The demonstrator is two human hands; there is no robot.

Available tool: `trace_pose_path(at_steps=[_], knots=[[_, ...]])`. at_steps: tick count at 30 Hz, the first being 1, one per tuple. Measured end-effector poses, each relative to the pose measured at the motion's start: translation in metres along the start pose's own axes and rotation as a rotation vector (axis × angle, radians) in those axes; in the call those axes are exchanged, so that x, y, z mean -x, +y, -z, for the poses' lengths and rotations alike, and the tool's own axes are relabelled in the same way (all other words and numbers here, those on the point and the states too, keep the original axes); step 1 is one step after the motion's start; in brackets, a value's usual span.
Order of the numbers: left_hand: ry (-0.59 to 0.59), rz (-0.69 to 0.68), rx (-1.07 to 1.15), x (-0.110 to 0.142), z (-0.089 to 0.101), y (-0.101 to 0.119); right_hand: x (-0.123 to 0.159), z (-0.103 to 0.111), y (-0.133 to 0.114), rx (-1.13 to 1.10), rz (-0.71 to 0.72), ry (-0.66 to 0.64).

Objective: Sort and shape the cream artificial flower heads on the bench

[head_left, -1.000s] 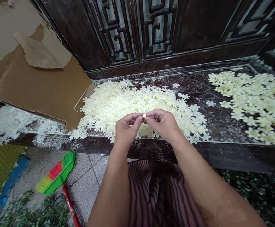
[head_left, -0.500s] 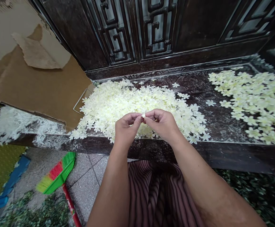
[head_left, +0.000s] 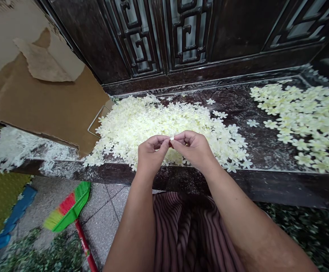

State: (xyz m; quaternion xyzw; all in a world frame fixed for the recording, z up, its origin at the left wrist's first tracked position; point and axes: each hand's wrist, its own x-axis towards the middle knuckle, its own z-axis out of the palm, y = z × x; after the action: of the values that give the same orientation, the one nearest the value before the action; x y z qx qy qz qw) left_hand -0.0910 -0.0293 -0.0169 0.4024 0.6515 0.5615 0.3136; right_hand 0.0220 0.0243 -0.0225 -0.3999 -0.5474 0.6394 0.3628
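Observation:
My left hand (head_left: 152,153) and my right hand (head_left: 193,148) meet fingertip to fingertip, both pinched closed on a small white flower (head_left: 171,138). Most of that flower is hidden by the fingers. Under and behind the hands spreads a heap of pale yellow-white artificial flowers (head_left: 164,117) on a dark wooden bench (head_left: 229,98). At the right end of the bench lies a second, flatter group of flowers (head_left: 314,121). A few single flowers (head_left: 252,123) rest between the two groups.
A cardboard box (head_left: 54,109) stands left of the heap, with a bent wire (head_left: 92,122) at its edge. White plastic scraps (head_left: 20,147) lie beside it. A green broom (head_left: 75,211) and leafy greenery (head_left: 48,253) are on the floor. Carved dark panels (head_left: 187,34) rise behind.
Both hands stay in nearly the same place, still pinching the flower, with only a tiny shift of the fingers. The heaps look the same.

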Motion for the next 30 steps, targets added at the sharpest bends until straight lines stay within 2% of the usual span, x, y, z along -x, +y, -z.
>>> trace_pose_path(at_steps=[9, 21, 30], knots=[[0.005, 0.026, -0.044, 0.0002, -0.0008, -0.0003, 0.001, -0.0017, 0.0048, 0.037, 0.039, 0.024], [-0.035, 0.039, -0.054, -0.0009, 0.001, 0.0006, 0.0019, -0.0003, 0.0062, 0.069, 0.049, 0.011], [-0.019, 0.067, -0.034, -0.0015, 0.0019, 0.0014, 0.0019, 0.0001, 0.0053, 0.049, 0.053, -0.027]])
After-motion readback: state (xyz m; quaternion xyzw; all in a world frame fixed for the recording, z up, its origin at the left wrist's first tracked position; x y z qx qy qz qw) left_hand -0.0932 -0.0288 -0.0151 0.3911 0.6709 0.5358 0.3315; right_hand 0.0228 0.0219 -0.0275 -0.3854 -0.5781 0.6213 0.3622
